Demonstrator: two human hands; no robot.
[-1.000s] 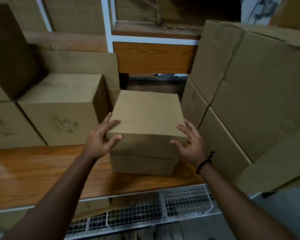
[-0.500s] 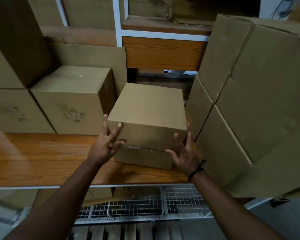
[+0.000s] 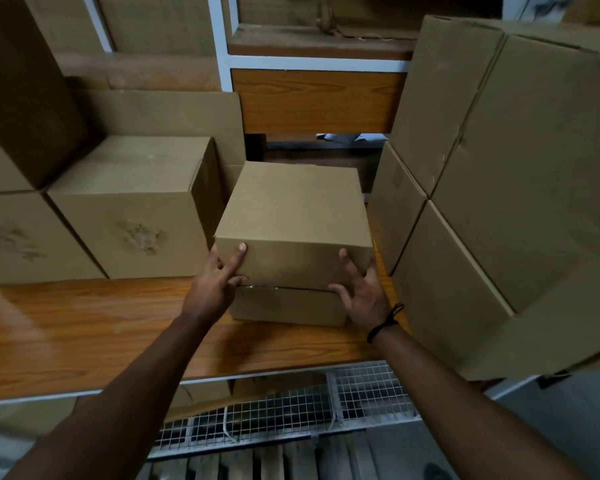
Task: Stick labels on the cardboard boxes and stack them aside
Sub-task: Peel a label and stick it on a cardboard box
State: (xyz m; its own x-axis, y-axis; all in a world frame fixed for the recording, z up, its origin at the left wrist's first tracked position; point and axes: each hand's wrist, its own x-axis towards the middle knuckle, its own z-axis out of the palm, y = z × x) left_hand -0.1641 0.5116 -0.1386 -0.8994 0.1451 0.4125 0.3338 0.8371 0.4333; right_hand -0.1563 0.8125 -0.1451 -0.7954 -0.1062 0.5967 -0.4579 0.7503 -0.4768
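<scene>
A plain cardboard box (image 3: 291,209) sits on top of a lower, flatter cardboard box (image 3: 288,306) on the wooden shelf (image 3: 94,327). My left hand (image 3: 219,285) presses the upper box's lower left front corner, one straight finger up the front face. My right hand (image 3: 361,292), with a black wrist cord, presses the lower right front corner the same way, fingers spread and straight. Both thumbs lie near the seam between the two boxes. No label is visible on either box.
Cardboard boxes (image 3: 129,209) stand stacked close on the left, and bigger cartons (image 3: 520,188) lean in on the right, leaving a narrow gap. A wooden panel in a white frame (image 3: 319,98) is behind. A wire mesh shelf (image 3: 291,410) lies below the shelf edge.
Both hands slid down from the upper box's top edges to its lower front corners. The stack now appears slightly farther back between the side cartons.
</scene>
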